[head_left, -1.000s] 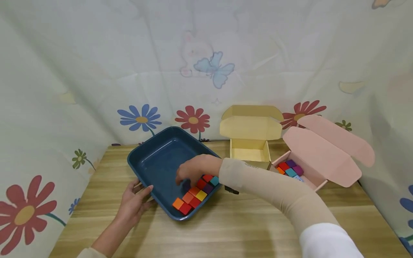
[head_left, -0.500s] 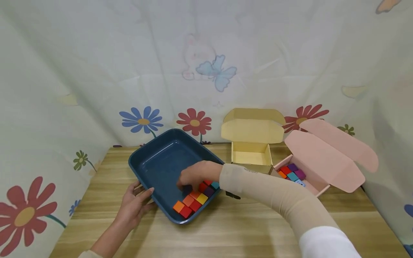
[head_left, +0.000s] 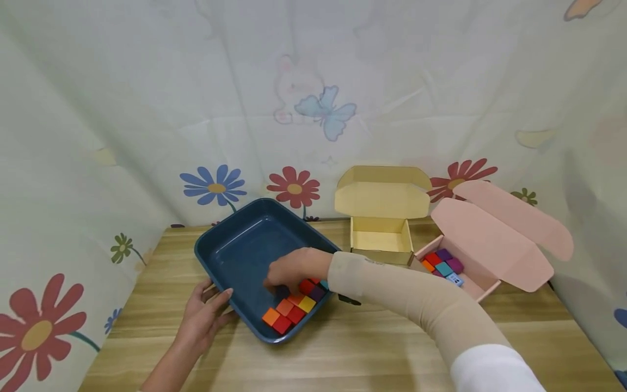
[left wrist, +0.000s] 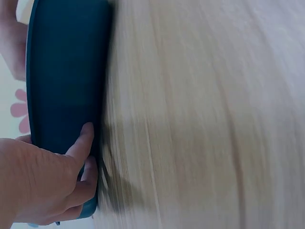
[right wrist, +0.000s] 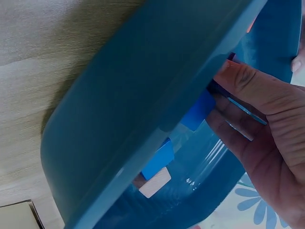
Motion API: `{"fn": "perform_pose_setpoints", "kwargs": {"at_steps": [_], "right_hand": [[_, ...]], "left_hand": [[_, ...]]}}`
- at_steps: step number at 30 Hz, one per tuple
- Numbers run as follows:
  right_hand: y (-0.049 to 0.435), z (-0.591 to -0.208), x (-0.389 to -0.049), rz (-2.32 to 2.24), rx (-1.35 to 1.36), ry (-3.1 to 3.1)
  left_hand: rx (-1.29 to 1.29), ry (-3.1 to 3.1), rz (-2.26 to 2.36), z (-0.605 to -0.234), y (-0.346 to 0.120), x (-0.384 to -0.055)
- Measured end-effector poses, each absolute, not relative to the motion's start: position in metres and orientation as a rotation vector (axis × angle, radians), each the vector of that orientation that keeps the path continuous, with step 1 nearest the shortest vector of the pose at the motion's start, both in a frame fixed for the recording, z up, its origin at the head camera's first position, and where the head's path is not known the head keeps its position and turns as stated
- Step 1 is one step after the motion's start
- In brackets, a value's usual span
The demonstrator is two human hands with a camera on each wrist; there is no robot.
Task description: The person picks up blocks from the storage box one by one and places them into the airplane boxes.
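Note:
A deep blue tray [head_left: 240, 277] stands turned at an angle on the wooden table. My left hand [head_left: 206, 310] holds its near left side, thumb at the rim and fingers against the outer wall, as the left wrist view shows. My right hand [head_left: 294, 267] reaches down inside the tray. Between its thumb and fingers a dark block [right wrist: 218, 89] shows, partly hidden by them. Red, orange, yellow and purple cubes [head_left: 286, 316] lie in rows along the tray's near right wall. Blue blocks [right wrist: 159, 157] and a pale pink block [right wrist: 156, 183] also show there.
Behind and right of the tray stands a yellow box [head_left: 382, 239], lid up. Beside it a pink box [head_left: 482, 280], also with lid raised, holds several coloured cubes [head_left: 443, 264]. A small black object [head_left: 349, 299] lies by the tray's right side. Patterned fabric [head_left: 245, 130] hangs behind.
My right hand has dipped slightly lower among the cubes, with the dark block staying at its fingers. My left hand keeps its hold on the tray. The head view has shifted a little.

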State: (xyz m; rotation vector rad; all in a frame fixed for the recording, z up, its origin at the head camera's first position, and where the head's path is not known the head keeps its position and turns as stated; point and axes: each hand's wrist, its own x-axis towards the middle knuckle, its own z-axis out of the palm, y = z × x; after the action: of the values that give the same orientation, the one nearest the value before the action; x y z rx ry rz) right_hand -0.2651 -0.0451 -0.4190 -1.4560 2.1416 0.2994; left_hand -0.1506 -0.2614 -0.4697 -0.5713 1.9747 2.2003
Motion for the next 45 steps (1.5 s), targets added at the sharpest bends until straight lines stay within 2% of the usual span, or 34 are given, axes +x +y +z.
{"fn": "perform_pose_setpoints", "kwargs": {"at_steps": [9,18,34,45], "right_hand": [[-0.038,-0.42,-0.269,0.306,-1.606,2.139],[-0.031,-0.399,-0.273,0.209,-1.708,2.215],[0.004,-0.374,-0.278,0.107,-1.705,2.317],[0.051,-0.36,-0.279,0.053,-1.653,2.374]], "left_hand": [[-0.583,1.941,2.236,-0.47,-0.26,-0.15],[-0.636,1.896,2.25,-0.47,-0.261,-0.151],[-0.649,1.911,2.265,-0.471,-0.259,-0.151],[-0.677,1.893,2.3,-0.469,-0.258,-0.151]]}}
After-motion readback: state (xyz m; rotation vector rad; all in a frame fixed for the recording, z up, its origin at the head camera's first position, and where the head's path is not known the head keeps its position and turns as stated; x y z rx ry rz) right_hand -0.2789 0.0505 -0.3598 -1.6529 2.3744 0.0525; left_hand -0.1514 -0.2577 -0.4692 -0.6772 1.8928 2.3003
